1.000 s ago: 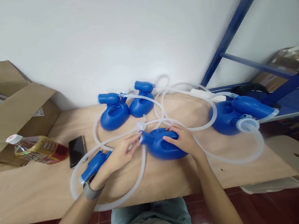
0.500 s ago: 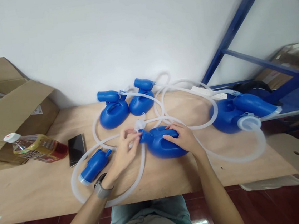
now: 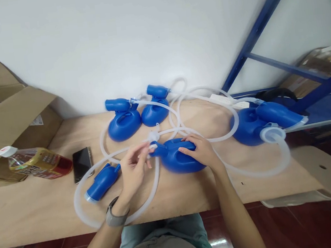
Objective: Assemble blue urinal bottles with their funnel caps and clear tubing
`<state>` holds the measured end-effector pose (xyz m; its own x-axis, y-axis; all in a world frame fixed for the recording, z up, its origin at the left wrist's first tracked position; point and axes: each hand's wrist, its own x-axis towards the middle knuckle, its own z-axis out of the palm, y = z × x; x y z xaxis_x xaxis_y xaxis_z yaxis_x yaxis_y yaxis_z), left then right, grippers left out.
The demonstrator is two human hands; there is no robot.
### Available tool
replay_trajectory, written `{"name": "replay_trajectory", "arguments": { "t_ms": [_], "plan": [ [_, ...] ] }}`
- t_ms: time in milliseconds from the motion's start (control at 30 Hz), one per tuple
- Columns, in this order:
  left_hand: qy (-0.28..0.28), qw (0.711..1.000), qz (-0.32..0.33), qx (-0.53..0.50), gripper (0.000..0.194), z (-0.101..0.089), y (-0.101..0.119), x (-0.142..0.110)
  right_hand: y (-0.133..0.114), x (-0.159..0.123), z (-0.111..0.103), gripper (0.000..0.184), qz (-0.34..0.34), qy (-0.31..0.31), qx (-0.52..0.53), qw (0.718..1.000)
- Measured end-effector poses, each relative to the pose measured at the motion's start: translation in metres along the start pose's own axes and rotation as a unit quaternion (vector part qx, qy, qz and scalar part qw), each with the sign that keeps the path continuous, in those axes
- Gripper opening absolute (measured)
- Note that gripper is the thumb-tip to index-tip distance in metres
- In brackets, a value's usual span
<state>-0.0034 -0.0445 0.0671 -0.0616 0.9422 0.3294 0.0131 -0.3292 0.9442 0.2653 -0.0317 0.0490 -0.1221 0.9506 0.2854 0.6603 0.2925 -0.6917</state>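
A blue plastic urinal bottle (image 3: 177,162) lies on the table in front of me, its neck pointing left. My right hand (image 3: 200,150) is closed over its handle side, thumb near the grip opening. At the bottle's mouth, my left hand (image 3: 136,165) pinches a small white ring (image 3: 153,146) between thumb and fingers. Whether the ring is seated on the rim I cannot tell. Just behind the neck rests a translucent cap (image 3: 153,135) joined to a hose. A loose blue spout piece (image 3: 103,182) with a pale end lies left of my left hand.
Two blue bottles with spouts (image 3: 124,125) (image 3: 155,111) stand by the wall, another (image 3: 246,128) at right. Pale hoses (image 3: 266,173) loop across the table. On the left are a phone (image 3: 82,165), a drink bottle (image 3: 41,163) and a cardboard box (image 3: 18,117). A blue metal frame (image 3: 262,29) rises at right.
My left hand has turned at the bottle's mouth, its palm now showing more and its wrist further right. My right hand keeps its hold. The whole view has shifted slightly.
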Motion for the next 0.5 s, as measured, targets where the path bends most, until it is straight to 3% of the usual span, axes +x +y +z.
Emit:
{"name": "replay_trajectory", "arguments": {
  "t_ms": [200,300,400,500],
  "plan": [
    [-0.038,0.983,0.067,0.168,0.018,0.0136,0.0002,-0.0063,-0.0015,-0.0006,-0.0005,0.029,-0.003,0.004,0.000,1.000],
    [-0.054,0.956,0.154,0.245,0.017,0.0119,-0.0021,-0.0048,-0.0016,-0.0007,-0.0004,0.029,-0.006,0.002,-0.001,1.000],
    [-0.063,0.942,0.199,0.264,0.017,0.0113,-0.0034,-0.0013,-0.0025,-0.0009,-0.0006,0.028,-0.004,0.008,-0.002,1.000],
    [-0.031,0.944,0.200,0.262,0.013,0.0110,-0.0066,0.0011,-0.0041,-0.0013,-0.0008,0.028,-0.004,0.006,0.001,1.000]
  ]
}}
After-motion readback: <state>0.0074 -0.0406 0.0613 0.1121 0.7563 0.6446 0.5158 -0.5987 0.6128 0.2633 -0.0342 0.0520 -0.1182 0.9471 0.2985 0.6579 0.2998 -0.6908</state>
